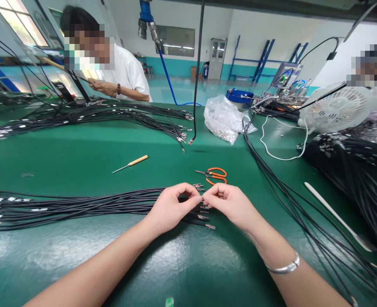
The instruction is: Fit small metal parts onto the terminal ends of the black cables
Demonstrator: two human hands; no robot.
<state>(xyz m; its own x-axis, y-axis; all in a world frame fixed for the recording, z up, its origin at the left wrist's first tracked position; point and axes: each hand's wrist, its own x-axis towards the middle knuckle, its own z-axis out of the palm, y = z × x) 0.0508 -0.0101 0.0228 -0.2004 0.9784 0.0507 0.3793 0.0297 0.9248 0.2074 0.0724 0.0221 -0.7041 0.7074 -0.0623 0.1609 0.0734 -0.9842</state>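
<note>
A bundle of black cables lies across the green table, its metal-tipped ends toward the middle. My left hand rests over those ends, thumb and forefinger pinched on one cable near its tip. Fingertip to fingertip with it, my right hand is closed in a pinch at the same cable end; what sits between its fingers is too small to make out. Several metal terminals stick out below the hands. Just beyond them lie orange-handled scissors. An awl with a wooden handle lies farther left.
More black cables spread along the back, where a co-worker stands. A clear plastic bag of small metal parts, a white fan and a heap of cables occupy the right. A black cable hangs from above.
</note>
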